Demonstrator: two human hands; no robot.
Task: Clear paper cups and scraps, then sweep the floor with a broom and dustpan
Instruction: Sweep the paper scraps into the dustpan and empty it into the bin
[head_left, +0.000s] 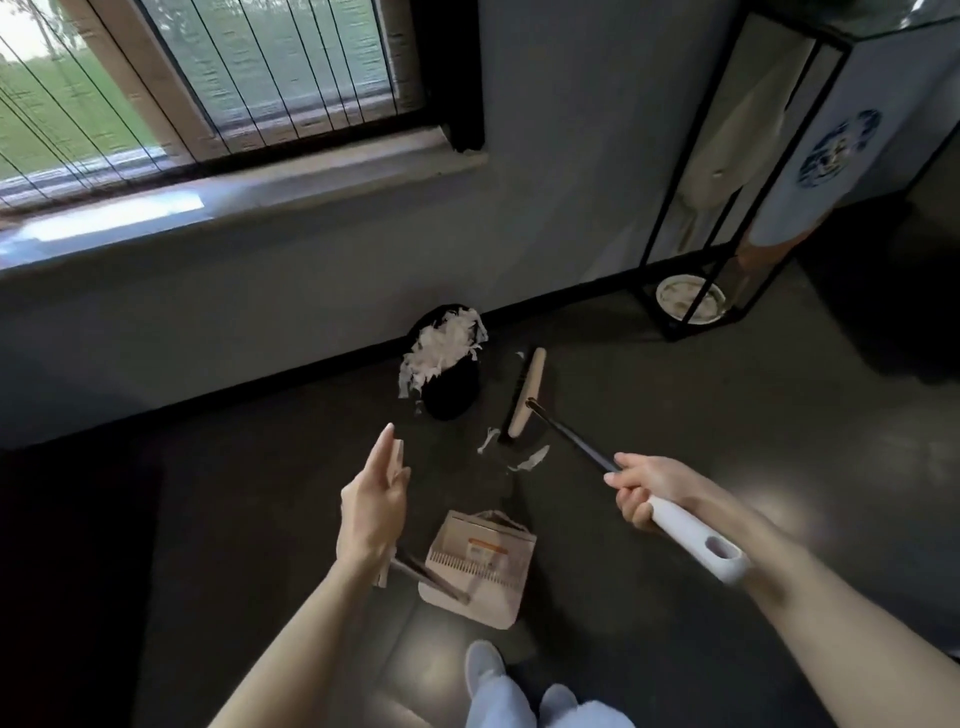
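Note:
My right hand (644, 493) grips the white grip of the broom (691, 535). Its dark shaft runs up-left to the beige broom head (525, 400), which rests on the dark floor. White paper scraps (532, 460) lie just in front of the head, and another scrap (488, 439) lies to its left. A beige dustpan (483, 561) stands on the floor between my hands. My left hand (374, 499) has straight fingers, and the dustpan's upright beige handle (399, 454) lies against its palm. A black bin (449, 387) heaped with shredded white paper stands by the wall.
The window and its sill (249, 197) run along the wall to the left. A black-framed glass display case (737, 171) stands at right with a plate (691, 299) on its base. My shoes (483, 667) are at the bottom, behind the dustpan.

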